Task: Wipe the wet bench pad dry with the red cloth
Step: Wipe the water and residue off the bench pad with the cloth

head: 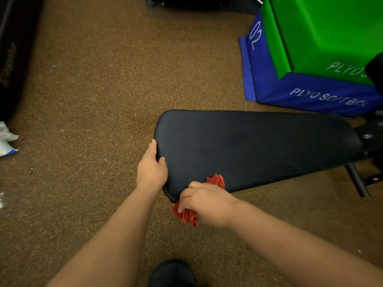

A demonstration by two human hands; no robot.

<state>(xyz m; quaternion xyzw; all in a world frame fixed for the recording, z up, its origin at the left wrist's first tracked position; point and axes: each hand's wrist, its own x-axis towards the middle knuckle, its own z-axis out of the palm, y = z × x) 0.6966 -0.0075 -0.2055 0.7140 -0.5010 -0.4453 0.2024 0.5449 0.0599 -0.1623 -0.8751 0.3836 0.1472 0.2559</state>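
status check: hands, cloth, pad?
Left hand grips the black padded bench pad at its wide end. Right hand holds the bunched red cloth on the pad's near edge. Nothing on the pad ahead.

A gym: padded bench (pixel 259 146), stacked plyo boxes (pixel 323 54), rubber floor (pixel 93 100)

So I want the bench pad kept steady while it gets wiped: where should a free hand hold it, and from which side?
Grip the bench pad at its wide rounded end, coming from the left edge. That edge overhangs bare floor, so fingers can wrap under with the thumb on top, as the left hand does. This leaves the top free for the right hand holding the red cloth.
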